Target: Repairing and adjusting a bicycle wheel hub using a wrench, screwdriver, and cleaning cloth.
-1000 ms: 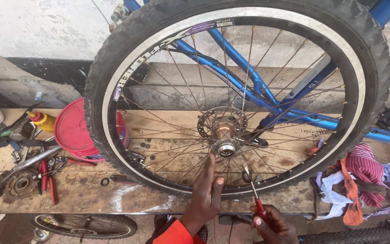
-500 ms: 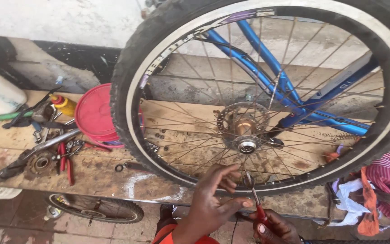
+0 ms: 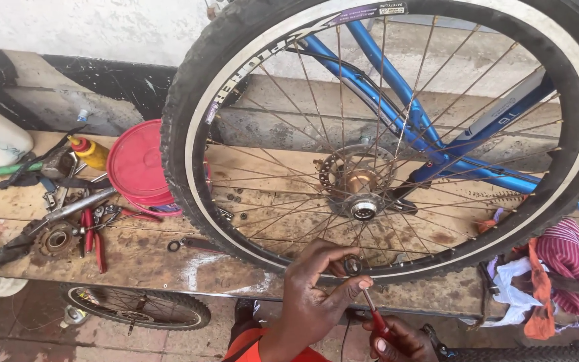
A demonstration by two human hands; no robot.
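My left hand (image 3: 313, 302) has thumb and fingertips pinched together on a small dark ring-shaped part (image 3: 352, 265), held just in front of the bottom of the tyre. My right hand (image 3: 397, 340) sits just below it, fingers closed around the red handle of a screwdriver (image 3: 373, 314), whose thin shaft rises to meet the ring-shaped part at the left fingertips. Above both hands stands the bicycle wheel (image 3: 397, 141), upright, its hub (image 3: 363, 206) near the middle and the blue frame (image 3: 430, 144) behind the spokes. The wheel stands over the wooden worktop (image 3: 155, 258), whose front edge runs just above my hands. Toward the worktop's left end lie a red round lid (image 3: 139, 164), a yellow bottle (image 3: 92, 151), red-handled pliers (image 3: 92, 234) and a cog (image 3: 55, 239). Bunched rags (image 3: 551, 268) rest at the right end. A second wheel (image 3: 135, 308) lies below the worktop on the floor.
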